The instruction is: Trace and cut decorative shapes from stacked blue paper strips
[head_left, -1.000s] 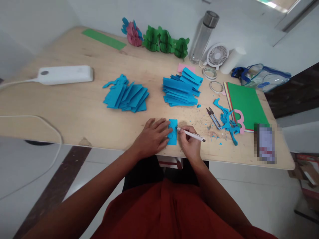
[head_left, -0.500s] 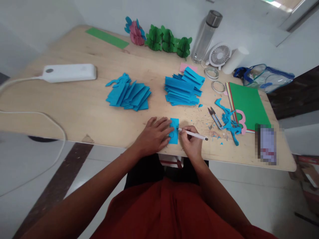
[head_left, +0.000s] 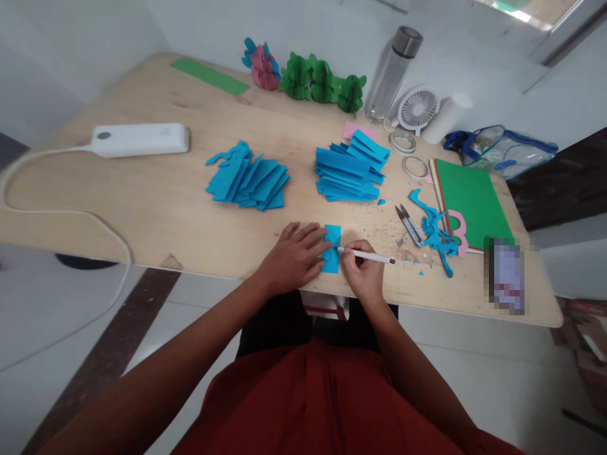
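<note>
A small blue paper (head_left: 333, 263) lies near the table's front edge, with a curved pen line on it. My left hand (head_left: 294, 258) rests flat with fingers spread, its fingertips on the paper's left side. My right hand (head_left: 364, 268) grips a white pen (head_left: 372, 256), whose tip touches the paper near its right side. Behind my hands are two piles of folded blue paper, one on the left (head_left: 251, 180) and one on the right (head_left: 348, 170). Blue-handled snips (head_left: 410, 226) lie right of my right hand, beside blue paper scraps (head_left: 434, 230).
At the back stand green paper figures (head_left: 322, 81), a pink one (head_left: 264, 67), a bottle (head_left: 391, 76) and a small fan (head_left: 418, 109). A white power strip (head_left: 141, 139) lies left. Green sheets (head_left: 474, 202) and a blurred object (head_left: 507, 276) lie right.
The pen tip has shifted slightly left and down on the blue paper. My left hand stays on the paper. The camera view has moved a little.
</note>
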Demonstrator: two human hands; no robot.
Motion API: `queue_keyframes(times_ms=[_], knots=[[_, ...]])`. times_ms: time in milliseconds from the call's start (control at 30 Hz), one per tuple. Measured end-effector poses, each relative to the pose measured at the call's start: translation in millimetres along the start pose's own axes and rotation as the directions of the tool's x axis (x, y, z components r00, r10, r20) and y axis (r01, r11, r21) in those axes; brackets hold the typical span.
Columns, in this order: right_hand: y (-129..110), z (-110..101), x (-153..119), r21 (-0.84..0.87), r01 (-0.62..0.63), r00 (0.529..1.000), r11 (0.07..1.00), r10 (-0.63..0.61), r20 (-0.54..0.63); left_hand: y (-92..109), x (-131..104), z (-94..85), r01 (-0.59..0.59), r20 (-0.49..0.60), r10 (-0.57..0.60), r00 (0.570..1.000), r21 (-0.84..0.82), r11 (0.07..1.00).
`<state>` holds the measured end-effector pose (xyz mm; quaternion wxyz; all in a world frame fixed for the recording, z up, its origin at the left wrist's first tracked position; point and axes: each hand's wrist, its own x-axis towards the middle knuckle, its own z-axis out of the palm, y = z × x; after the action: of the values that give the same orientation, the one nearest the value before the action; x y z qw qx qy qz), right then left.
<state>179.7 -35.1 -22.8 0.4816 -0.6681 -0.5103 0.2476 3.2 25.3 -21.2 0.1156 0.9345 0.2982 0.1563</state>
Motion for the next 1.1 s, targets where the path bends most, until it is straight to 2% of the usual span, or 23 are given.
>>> queue_keyframes(times_ms=[233,533,800,1000,1100], knots=[[1,0,-1,-0.018,-0.015,1.000,1.000,0.015,0.013,0,0,2.5,-0.012,-0.003,0.012,1.000,0.017,1.000],[6,0,0,-0.072,0.041,0.999,0.997,-0.042,-0.015,0,-1,5.4,-0.038,-0.027,0.039,0.999,0.037,0.999],[6,-2,0,-0.188,0.029,0.999,0.982,-0.035,-0.027,-4,1,12.8,-0.082,-0.074,0.085,0.994,0.049,0.995],[5,-3,-1,-0.172,0.020,0.999,0.985,-0.027,-0.037,-5,0,13.9,-0.088,-0.091,0.095,0.991,0.077,0.993],[8,-3,0,-0.111,0.008,0.999,0.994,-0.013,-0.044,-4,0,13.9,-0.087,-0.098,0.096,0.991,0.088,0.992]])
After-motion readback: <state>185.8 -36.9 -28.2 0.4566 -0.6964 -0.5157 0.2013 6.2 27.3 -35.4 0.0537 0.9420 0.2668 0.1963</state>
